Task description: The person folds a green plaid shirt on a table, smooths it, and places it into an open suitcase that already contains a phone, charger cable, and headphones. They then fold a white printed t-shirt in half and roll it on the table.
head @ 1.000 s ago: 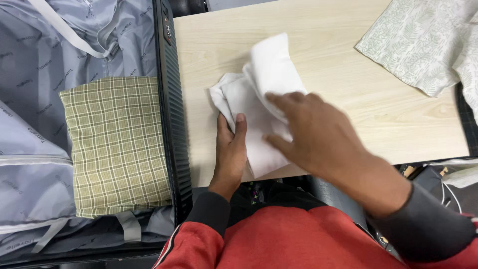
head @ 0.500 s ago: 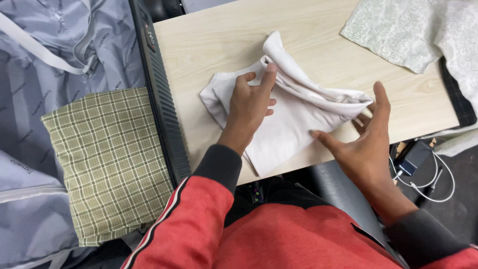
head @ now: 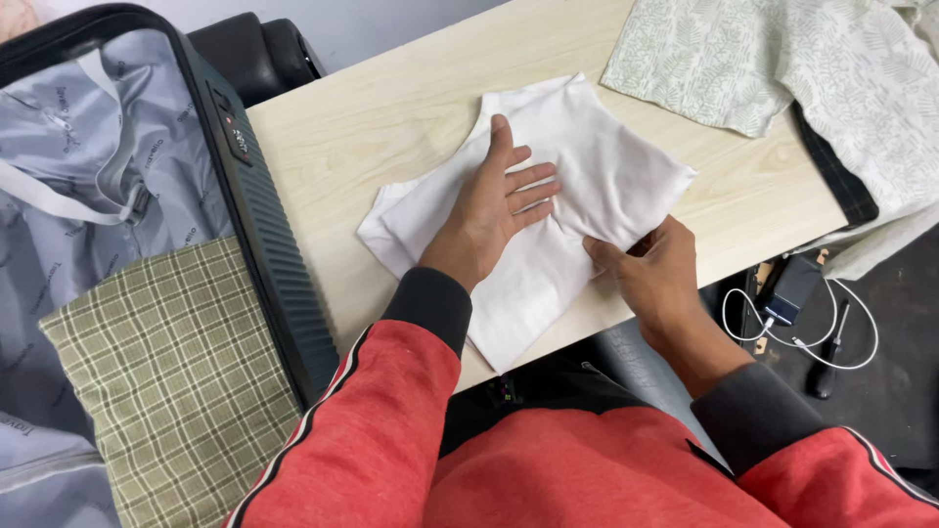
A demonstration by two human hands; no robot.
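Note:
A white garment [head: 597, 166] lies folded on the light wooden table [head: 372, 127]. My left hand [head: 494, 210] rests flat on its middle, fingers spread and pressing the cloth down. My right hand [head: 650, 269] pinches the garment's near right edge at the table's front, thumb on top of the fabric. Both sleeves are red with dark cuffs.
An open suitcase [head: 108, 196] with grey lining stands left of the table, with a folded green plaid cloth [head: 176, 372] inside. A pale green patterned garment [head: 782, 59] lies at the table's far right. A charger and white cable [head: 797, 303] lie on the dark floor at right.
The white garment has been laid flatter. My left hand moved from its raised fold to press on its middle. My right hand came in from the right edge and took hold of it.

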